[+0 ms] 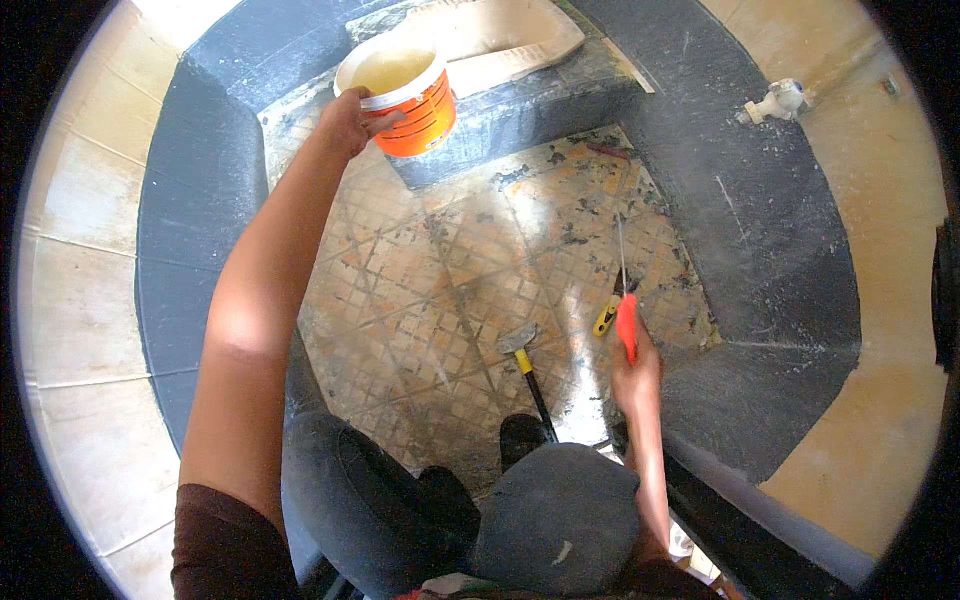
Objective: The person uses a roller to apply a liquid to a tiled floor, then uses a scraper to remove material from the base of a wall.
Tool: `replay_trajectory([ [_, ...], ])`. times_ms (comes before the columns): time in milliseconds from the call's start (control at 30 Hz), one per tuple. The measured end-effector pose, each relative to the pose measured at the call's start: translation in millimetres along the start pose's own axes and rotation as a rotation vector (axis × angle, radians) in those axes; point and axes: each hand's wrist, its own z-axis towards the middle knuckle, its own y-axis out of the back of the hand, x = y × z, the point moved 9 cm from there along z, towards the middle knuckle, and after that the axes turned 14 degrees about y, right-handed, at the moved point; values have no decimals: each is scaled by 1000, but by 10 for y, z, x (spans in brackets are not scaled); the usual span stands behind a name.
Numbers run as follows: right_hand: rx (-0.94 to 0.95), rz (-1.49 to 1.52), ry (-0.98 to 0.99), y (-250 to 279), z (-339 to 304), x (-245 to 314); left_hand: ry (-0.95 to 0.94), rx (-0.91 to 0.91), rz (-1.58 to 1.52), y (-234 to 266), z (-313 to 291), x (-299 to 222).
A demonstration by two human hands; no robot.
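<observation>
Gripping the rim of an orange bucket [405, 92], the left hand [350, 122] has its fingers curled tight over the white lip w/ the thumb outside; the bucket is tipped a bit, pale liquid showing inside, and it's at the far-left corner of the tiled floor [420, 290], right by the dark ledge [540, 110]. The right hand [636, 375] is closed around a red handle [627, 325], a thin metal blade running up from it toward the far side; can't tell what kind of tool it is. That hand is over the floor's right edge, next to the dark coated wall [760, 230]. A yellow-handled scraper [607, 315] lies just beside the red handle, and a 2nd tool w/ a black-and-yellow shaft and flat grey head [519, 340] lies near the middle of the near edge. Person's knees in dark trousers [540, 520] fill the near side. A white pipe fitting [778, 100] sticks out of the wall at far right.
</observation>
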Motion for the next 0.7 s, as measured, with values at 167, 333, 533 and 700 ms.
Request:
replay_trajectory([
  [167, 1, -123, -57, -186, 171, 290, -612, 138, 973, -84, -444, 5],
  [333, 228, -26, -199, -44, -144, 767, -24, 294, 89, 264, -272, 182],
  [533, 469, -213, -29, -287, -141, 1221, 87, 204, 69, 224, -245, 389],
  [700, 583, -200, -3, -846, -95, 1188, 115, 123, 27, 359, -785, 420],
])
